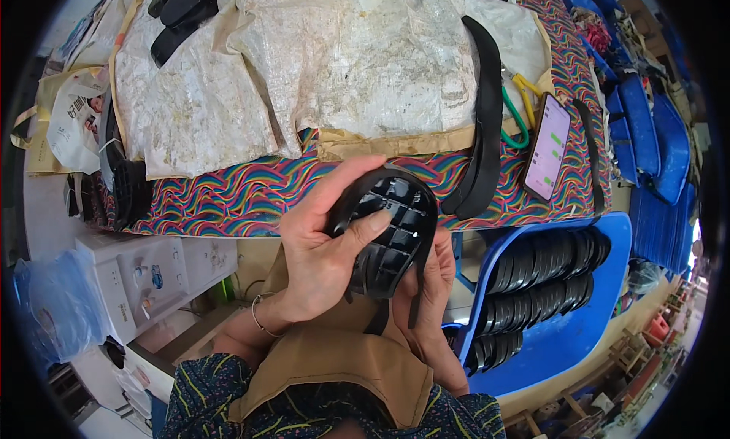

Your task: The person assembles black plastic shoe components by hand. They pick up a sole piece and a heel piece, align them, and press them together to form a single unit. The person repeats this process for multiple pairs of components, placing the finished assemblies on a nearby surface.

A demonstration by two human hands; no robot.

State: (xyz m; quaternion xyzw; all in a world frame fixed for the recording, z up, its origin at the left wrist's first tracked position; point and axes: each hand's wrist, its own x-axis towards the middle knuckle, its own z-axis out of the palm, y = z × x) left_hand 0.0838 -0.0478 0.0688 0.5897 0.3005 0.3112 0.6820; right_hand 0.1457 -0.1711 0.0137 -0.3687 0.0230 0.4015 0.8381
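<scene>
In front of my chest I hold a black shoe sole (pixel 395 237), its glossy, grid-ribbed face turned up and its rounded end pointing away. A black strip (pixel 427 237) runs around its right edge, and a loose end hangs by my right hand. My left hand (pixel 319 249) is closed around the sole's left side, thumb pressed on the ribbed face and fingers over the far rim. On the right side, my right hand (pixel 433 283) pinches the strip against the edge; its fingertips are partly hidden.
A stained white sheet (pixel 350 58) covers much of the patterned table (pixel 228 203). Long black strips (pixel 483 119), green-and-yellow-handled scissors (pixel 518 108) and a phone (pixel 547 146) lie at right. Below stands a blue tub (pixel 551 348) with rows of black pieces (pixel 544 260). A white drawer unit (pixel 163 279) is at left.
</scene>
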